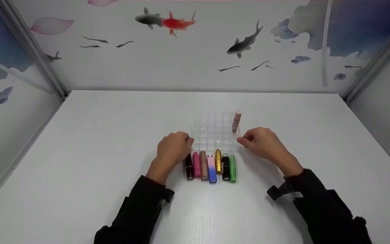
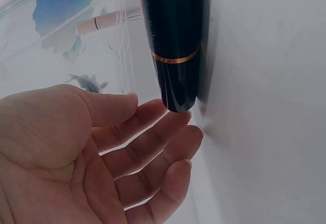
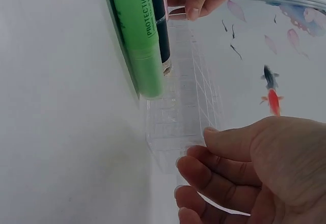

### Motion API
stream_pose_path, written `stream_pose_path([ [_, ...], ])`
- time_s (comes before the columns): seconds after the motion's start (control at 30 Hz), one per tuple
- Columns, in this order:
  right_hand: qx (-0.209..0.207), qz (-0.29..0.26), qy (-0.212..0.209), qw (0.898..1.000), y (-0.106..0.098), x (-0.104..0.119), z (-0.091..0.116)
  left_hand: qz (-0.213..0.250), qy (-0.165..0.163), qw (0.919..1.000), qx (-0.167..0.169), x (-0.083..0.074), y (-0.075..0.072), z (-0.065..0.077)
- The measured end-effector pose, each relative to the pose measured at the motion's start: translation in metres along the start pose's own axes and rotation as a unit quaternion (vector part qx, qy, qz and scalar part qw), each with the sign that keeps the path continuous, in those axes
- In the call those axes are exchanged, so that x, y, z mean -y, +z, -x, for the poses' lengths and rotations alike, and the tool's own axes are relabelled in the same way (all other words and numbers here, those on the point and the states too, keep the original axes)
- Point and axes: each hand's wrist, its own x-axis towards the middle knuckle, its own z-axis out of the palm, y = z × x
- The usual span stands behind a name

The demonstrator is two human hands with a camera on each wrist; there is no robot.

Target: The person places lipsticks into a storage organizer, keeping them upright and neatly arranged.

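A clear compartmented organizer (image 1: 212, 134) lies on the table with a pinkish lipstick tube (image 1: 236, 119) standing tilted in its far right compartment. At its left edge my left hand (image 1: 173, 145) pinches the end between thumb and fingertips. My right hand (image 1: 262, 141) pinches the opposite end near the front corner, thumb and index finger close together. Along the near side lie several lipstick tubes: black with a copper band (image 2: 175, 40), pink (image 1: 196, 165), mauve (image 1: 203, 165), pink-blue (image 1: 212, 169), gold (image 1: 218, 161), black (image 1: 225, 167) and green (image 3: 140, 40).
The white table (image 1: 80, 152) extends around the organizer. Printed panels with fish form the back wall (image 1: 198, 67) and the sides, joined by metal corner posts (image 1: 42, 57). Dark sleeves with wrist straps (image 1: 169, 195) cover both forearms.
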Motion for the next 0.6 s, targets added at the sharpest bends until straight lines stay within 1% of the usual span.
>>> stream_pose_path([
  [0.13, 0.019, -0.012, 0.005, 1.0, -0.0019, 0.0018, -0.001, 0.003, 0.003, 1.0, -0.001, -0.0007, -0.0008, 0.0],
  [0.27, 0.035, -0.018, 0.019, 0.999, -0.0029, 0.0014, -0.0009, 0.009, 0.005, 0.9999, 0.005, -0.0014, 0.0009, 0.0001],
  [0.43, 0.044, -0.024, 0.03, 0.998, -0.0023, -0.0002, -0.0016, 0.01, 0.005, 0.9999, 0.005, -0.0013, 0.0021, 0.0002],
  [0.6, 0.052, -0.031, 0.036, 0.998, -0.0019, 0.001, -0.0046, 0.005, -0.001, 1.0, 0.005, -0.0001, 0.0006, -0.0014],
])
